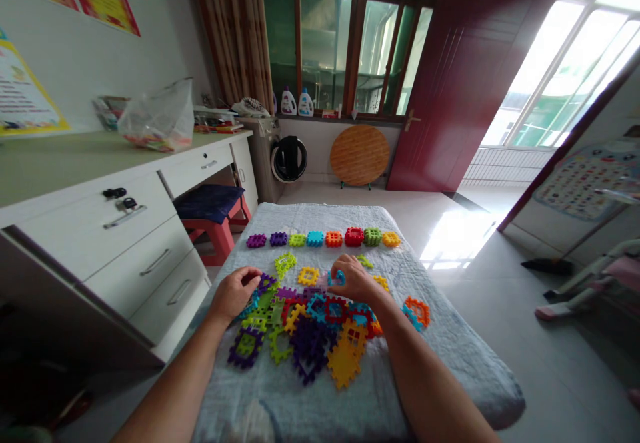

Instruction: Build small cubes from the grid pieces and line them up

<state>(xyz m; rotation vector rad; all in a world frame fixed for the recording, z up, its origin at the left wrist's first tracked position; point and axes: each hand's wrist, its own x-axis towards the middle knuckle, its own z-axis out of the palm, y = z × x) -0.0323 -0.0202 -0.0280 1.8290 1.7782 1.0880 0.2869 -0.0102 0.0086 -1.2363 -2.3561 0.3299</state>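
Note:
A heap of flat, toothed plastic building tiles (310,336) in purple, yellow, green, red, blue and orange lies on a table covered with a grey cloth (440,356). My left hand (235,293) rests curled on the heap's left edge, fingers closed over a purple tile (265,283). My right hand (353,278) is at the heap's far side, pinching a pink and blue tile (331,278). Beyond the hands, a row of small assembled cubes (324,238) runs across the cloth, from purple at the left to orange at the right.
A white desk with drawers (125,236) stands at the left, with a plastic bag (159,118) on top and a red stool (215,220) beside it. A round wooden tabletop (359,155) leans on the far wall. A dark red door (465,76) stands open.

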